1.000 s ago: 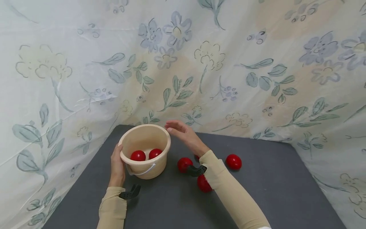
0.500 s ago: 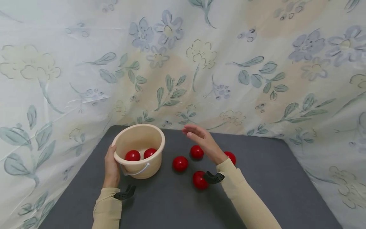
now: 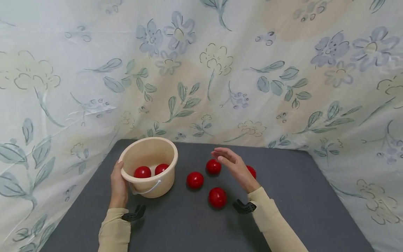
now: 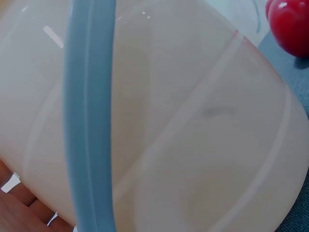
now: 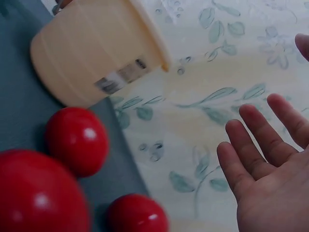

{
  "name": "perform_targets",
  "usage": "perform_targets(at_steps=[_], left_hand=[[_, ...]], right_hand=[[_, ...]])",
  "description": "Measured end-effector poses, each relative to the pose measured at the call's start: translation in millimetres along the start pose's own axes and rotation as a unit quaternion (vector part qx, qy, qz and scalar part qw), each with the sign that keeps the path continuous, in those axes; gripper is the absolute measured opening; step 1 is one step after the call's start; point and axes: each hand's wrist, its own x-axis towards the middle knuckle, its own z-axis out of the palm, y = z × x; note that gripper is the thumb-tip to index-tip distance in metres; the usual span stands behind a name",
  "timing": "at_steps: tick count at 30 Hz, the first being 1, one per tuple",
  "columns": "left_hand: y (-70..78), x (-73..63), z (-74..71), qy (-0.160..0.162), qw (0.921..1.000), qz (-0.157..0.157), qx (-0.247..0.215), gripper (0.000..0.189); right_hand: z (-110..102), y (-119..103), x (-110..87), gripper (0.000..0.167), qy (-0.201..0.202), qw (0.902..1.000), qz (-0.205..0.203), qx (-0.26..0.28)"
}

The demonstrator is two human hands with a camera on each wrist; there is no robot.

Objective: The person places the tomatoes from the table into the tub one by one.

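Observation:
A cream plastic bucket (image 3: 158, 183) with a pale bail handle (image 3: 151, 188) stands at the left of the dark table. Two shiny red balls, one nearer the left wall (image 3: 142, 172) and one to its right (image 3: 162, 168), lie inside. My left hand (image 3: 119, 185) holds the bucket's left side, thumb near the rim; in the left wrist view its fingers (image 4: 36, 208) lie along the bucket wall. My right hand (image 3: 236, 168) hovers over the table with fingers extended, holding nothing. Nearest to it are a red ball at its fingertips (image 3: 213, 167) and another partly hidden behind it (image 3: 251, 171).
Two more red balls, one by the bucket (image 3: 195, 180) and one closer to me (image 3: 217, 198), lie between the hands. A flower-printed cloth (image 3: 189, 87) hangs behind and beside the dark grey table (image 3: 182, 227).
My right hand has drawn away from the bucket's rim to the right, uncovering balls on the table. The left hand stays on the bucket. The head view has shifted slightly.

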Motion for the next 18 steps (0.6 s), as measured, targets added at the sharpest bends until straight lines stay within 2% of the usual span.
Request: perform_targets(at_steps=[11, 18], left_hand=[[-0.1, -0.7, -0.4, 0.002, 0.9999, 0.006, 0.010, 0.056], [-0.2, -0.7, -1.3, -0.002, 1.0000, 0.004, 0.004, 0.057]], right_hand=[[4, 53, -24.5, 0.053, -0.006, 0.9998, -0.002, 0.021], [7, 78, -35.7, 0.056, -0.019, 0.9990, 0.027, 0.029]])
